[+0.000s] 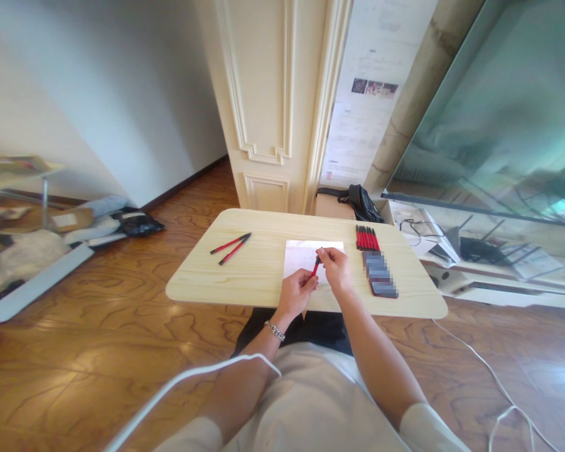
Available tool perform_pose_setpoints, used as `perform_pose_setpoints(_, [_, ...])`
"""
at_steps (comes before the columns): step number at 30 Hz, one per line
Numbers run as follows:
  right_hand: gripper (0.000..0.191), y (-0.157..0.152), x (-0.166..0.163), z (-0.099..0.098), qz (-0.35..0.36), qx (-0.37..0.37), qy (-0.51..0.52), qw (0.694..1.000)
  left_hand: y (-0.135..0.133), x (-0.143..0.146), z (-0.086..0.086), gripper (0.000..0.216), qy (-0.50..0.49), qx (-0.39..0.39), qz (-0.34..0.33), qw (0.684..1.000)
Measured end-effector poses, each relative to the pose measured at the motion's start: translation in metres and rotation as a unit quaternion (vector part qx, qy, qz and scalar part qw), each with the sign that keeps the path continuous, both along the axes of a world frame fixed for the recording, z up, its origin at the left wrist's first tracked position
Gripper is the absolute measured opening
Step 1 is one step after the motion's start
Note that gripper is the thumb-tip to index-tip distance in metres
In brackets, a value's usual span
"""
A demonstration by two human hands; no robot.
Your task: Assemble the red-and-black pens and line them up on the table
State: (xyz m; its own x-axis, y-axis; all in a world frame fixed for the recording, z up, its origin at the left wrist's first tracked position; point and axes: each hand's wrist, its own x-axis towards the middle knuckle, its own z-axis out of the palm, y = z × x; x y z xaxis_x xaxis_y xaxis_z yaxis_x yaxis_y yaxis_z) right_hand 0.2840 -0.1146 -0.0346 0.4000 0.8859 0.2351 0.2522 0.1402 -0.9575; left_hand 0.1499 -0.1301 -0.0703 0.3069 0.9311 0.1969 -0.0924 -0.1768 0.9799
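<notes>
Over the white paper (295,256), both hands meet at one red-and-black pen (316,269). My left hand (297,291), a chain bracelet at its wrist, is closed around the pen's lower red part. The fingers of my right hand (336,269) pinch its black upper end; the very tip is too small to make out. Two similar pens (234,248) lie at an angle on the left of the table (258,276). Several more red-and-black pens (367,238) sit side by side in a row at the right.
Just below the row of pens lies a blurred-out phone-like object (379,274). Behind the table are a cream panelled door (263,94) and a black bag (360,202). A large screen (499,119) stands at the right. A white cable (193,373) crosses near my left arm.
</notes>
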Motion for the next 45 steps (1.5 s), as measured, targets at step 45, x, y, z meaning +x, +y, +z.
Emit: perform_pose_setpoints(45, [0.018, -0.016, 0.038, -0.007, 0.147, 0.085, 0.510, 0.843, 0.011, -0.022, 0.015, 0.024, 0.124, 0.130, 0.088, 0.980])
